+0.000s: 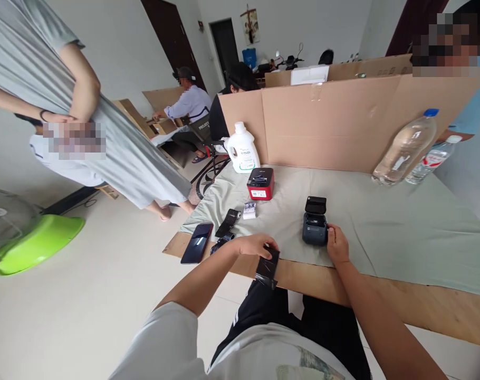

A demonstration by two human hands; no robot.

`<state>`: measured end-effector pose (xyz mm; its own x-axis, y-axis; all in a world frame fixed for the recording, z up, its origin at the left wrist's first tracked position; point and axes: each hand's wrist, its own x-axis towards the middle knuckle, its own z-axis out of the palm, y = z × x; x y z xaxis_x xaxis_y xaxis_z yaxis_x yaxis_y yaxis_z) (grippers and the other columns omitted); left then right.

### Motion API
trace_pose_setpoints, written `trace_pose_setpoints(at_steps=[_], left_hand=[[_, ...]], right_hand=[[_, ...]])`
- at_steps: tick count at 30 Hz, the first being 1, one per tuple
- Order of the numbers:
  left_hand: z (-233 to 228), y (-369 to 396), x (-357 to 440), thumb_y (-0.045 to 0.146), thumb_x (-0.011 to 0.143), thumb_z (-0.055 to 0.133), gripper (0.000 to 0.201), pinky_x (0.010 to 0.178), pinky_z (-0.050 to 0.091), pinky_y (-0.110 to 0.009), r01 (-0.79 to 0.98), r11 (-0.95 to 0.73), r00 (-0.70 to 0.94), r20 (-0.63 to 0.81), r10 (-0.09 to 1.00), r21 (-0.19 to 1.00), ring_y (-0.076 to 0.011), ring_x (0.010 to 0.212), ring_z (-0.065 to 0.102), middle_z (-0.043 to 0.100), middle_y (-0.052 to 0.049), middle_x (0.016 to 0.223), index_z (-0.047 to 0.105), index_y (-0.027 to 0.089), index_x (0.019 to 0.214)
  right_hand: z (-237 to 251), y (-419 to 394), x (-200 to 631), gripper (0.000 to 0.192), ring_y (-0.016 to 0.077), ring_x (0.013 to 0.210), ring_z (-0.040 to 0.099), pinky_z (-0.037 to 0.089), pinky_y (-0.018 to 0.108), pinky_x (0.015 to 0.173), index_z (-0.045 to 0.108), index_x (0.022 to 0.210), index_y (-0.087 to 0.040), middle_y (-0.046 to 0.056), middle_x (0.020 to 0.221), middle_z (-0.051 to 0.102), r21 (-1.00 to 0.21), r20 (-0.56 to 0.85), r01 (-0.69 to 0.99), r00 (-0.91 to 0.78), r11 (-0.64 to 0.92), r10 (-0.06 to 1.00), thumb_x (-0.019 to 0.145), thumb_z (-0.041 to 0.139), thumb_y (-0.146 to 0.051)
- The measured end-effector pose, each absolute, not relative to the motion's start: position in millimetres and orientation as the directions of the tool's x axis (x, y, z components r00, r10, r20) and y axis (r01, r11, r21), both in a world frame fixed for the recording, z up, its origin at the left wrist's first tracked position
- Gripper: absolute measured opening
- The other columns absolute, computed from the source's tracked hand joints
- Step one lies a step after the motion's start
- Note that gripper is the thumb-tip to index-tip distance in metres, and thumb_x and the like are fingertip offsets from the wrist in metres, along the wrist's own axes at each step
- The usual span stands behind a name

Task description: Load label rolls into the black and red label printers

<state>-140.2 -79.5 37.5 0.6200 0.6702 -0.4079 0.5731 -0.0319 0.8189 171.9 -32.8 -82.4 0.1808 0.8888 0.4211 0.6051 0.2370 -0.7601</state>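
My left grip [259, 245] pinches a black plastic pouch [267, 266] at the counter [422, 306] edge. My right grip [336, 244] is closed on the dark label printer [315, 221], lid up, on the green cloth [382, 221], red printer [260, 183] behind.

Single head-worn view, looking forward and down over seated person's lap onto worktop [382, 227] near edge; wide angle, close range, room beyond visible.
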Motion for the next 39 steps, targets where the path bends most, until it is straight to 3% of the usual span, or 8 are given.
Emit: trace_pose_setpoints(at_steps=[6,13,20,27,30,32,36,39], left_hand=[[27.3,-65.7,-199.7,0.013,0.065,0.061,0.037,0.085,0.046,-0.028,0.873,-0.103,0.265,-0.286,0.921,0.477,-0.0207,0.094,0.062,0.068,-0.005,0.101,0.066,0.015,0.101],[28.3,-50.3,-235.0,0.006,0.069,0.054,0.038,0.085,0.045,-0.025,0.957,-0.095,0.180,-0.301,0.936,0.275,-0.0198,0.100,0.059,0.064,-0.007,0.108,0.064,0.016,0.105],[20.5,-69.3,-251.2,0.003,0.064,0.058,0.033,0.087,0.042,-0.034,0.969,-0.237,0.202,-0.332,0.922,-0.068,-0.0273,0.102,0.054,0.064,-0.009,0.099,0.065,0.018,0.092],[22.8,-60.7,-255.9,0.011,0.059,0.067,0.033,0.086,0.042,-0.032,0.975,-0.218,0.187,-0.388,0.903,-0.037,-0.0270,0.104,0.054,0.066,-0.005,0.100,0.066,0.022,0.090],[31.1,-48.2,-258.6,0.019,0.059,0.071,0.034,0.084,0.044,-0.028,0.983,-0.170,0.185,-0.481,0.857,0.075,-0.0244,0.101,0.057,0.067,-0.002,0.099,0.067,0.024,0.092],[35.3,-36.9,-259.3,0.022,0.066,0.065,0.030,0.083,0.045,-0.026,0.990,-0.076,0.120,-0.434,0.893,0.118,-0.0217,0.098,0.059,0.067,-0.002,0.101,0.066,0.022,0.096],[34.5,-15.7,-256.2,0.008,0.069,0.055,0.048,0.096,0.040,-0.030,1.000,0.003,-0.001,-0.168,0.986,0.014,-0.0243,0.118,0.049,0.058,-0.008,0.124,0.061,0.021,0.115],[26.9,-9.3,-252.5,0.003,0.067,0.054,0.061,0.101,0.036,-0.034,0.993,-0.107,0.094,-0.234,0.968,-0.041,-0.0254,0.126,0.042,0.051,-0.008,0.132,0.054,0.024,0.124]], right_hand=[[-80.5,-32.9,173.4,0.048,0.0244,0.097,0.058,0.044,0.042,0.086,0.060,0.105,-0.015,0.015,0.104,0.065,-0.739,0.413,0.635,0.164,0.224,0.896,0.091,0.027,-0.048],[-78.3,-35.1,174.3,0.048,0.0247,0.096,0.058,0.044,0.041,0.085,0.060,0.105,-0.015,0.015,0.103,0.065,-0.739,0.388,0.643,0.164,0.200,0.907,0.090,0.028,-0.048],[-77.1,-34.9,173.3,0.048,0.0251,0.095,0.058,0.045,0.041,0.084,0.060,0.104,-0.016,0.014,0.102,0.065,-0.756,0.367,0.628,0.175,0.184,0.914,0.089,0.030,-0.050],[-79.7,-34.0,173.5,0.048,0.0251,0.093,0.058,0.045,0.042,0.084,0.060,0.103,-0.016,0.014,0.101,0.065,-0.756,0.374,0.627,0.174,0.191,0.911,0.089,0.031,-0.050],[-80.4,-33.5,173.7,0.047,0.0249,0.091,0.058,0.045,0.041,0.082,0.060,0.103,-0.016,0.014,0.100,0.065,-0.762,0.368,0.620,0.175,0.189,0.913,0.089,0.031,-0.049],[-81.0,-33.0,173.6,0.046,0.0245,0.090,0.058,0.045,0.041,0.082,0.061,0.102,-0.016,0.013,0.098,0.066,-0.765,0.372,0.614,0.175,0.194,0.911,0.089,0.032,-0.049],[-81.2,-32.6,172.9,0.046,0.0244,0.088,0.058,0.046,0.041,0.081,0.060,0.102,-0.016,0.013,0.097,0.066,-0.766,0.375,0.614,0.182,0.194,0.909,0.088,0.032,-0.050],[-80.3,-32.9,172.2,0.047,0.0245,0.088,0.058,0.046,0.041,0.081,0.060,0.101,-0.016,0.013,0.096,0.066,-0.772,0.366,0.608,0.186,0.186,0.912,0.088,0.031,-0.051]])
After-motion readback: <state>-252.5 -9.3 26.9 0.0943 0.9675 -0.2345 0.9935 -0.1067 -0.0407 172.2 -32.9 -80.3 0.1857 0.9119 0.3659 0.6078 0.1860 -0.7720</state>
